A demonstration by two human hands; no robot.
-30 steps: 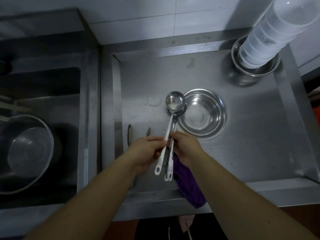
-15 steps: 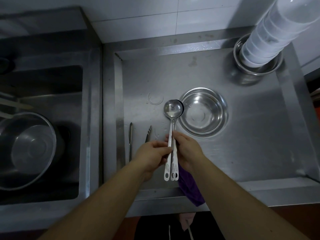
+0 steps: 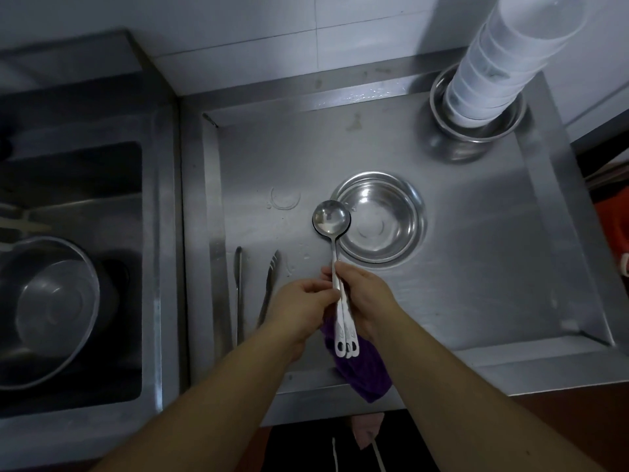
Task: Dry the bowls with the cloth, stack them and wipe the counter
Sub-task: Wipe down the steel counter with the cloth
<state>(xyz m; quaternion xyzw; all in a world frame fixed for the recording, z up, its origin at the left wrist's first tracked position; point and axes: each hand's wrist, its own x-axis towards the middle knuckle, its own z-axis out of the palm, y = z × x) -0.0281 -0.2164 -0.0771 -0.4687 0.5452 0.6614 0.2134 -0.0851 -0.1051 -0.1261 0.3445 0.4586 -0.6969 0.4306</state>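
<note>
I see both hands meeting just above the near edge of a steel counter [image 3: 476, 267]. My left hand [image 3: 299, 311] and right hand [image 3: 364, 301] are together, both pinched on the handles of a bundle of metal spoons [image 3: 335, 267]; the handles overlap, so I cannot count them with certainty. The round spoon bowl points away from me and overlaps the left rim of a shallow steel bowl [image 3: 381, 216] sitting upright on the counter. A purple cloth [image 3: 357, 369] hangs below the hands, draped over the counter's front edge; the hands hide its top, so I cannot tell which hand holds it.

Left of the hands, a pair of metal tongs [image 3: 255, 294] lies flat on the counter, its near end hidden by my left forearm. At the far right corner, a tall stack of white bowls [image 3: 503, 69] stands inside another steel bowl [image 3: 476, 127]; its top is cut off by the frame. Further left, a dark sink [image 3: 153, 267] holds a large steel pot [image 3: 47, 311], partly cut off and dim.
</note>
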